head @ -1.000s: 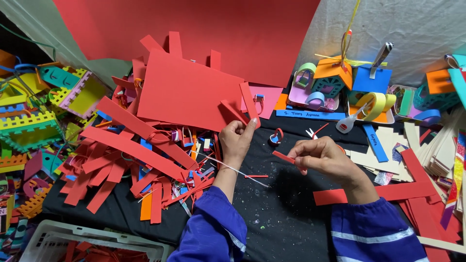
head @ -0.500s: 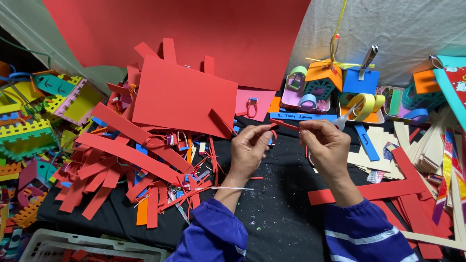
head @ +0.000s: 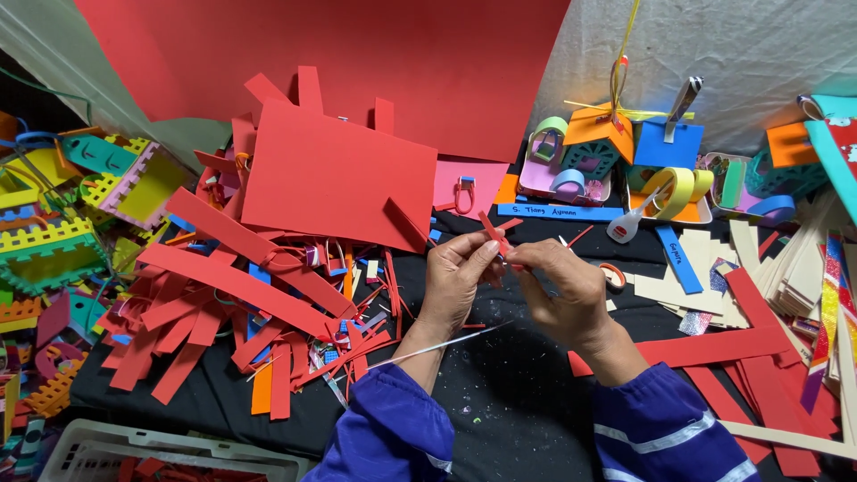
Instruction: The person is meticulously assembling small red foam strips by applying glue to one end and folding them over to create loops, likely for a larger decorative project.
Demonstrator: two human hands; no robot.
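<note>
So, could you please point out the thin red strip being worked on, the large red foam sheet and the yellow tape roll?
thin red strip [head: 490, 228], head view, its middle above the fingertips.
large red foam sheet [head: 339, 174], head view, flat centre.
yellow tape roll [head: 677, 187], head view, outer band.

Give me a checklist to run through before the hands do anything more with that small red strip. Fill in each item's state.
1. Both hands on the red strip: ok; left hand and right hand meet at it.
2. Strip lifted off the black cloth: ok.
3. Strip whole, not torn: cannot tell; fingers cover part of it.
4. Room under the hands: ok; only specks and a thin white stick lie there.
5. Spare red strips near: ok, heaped to the left.
6. Scissors near: ok, just beyond the right hand.
</note>
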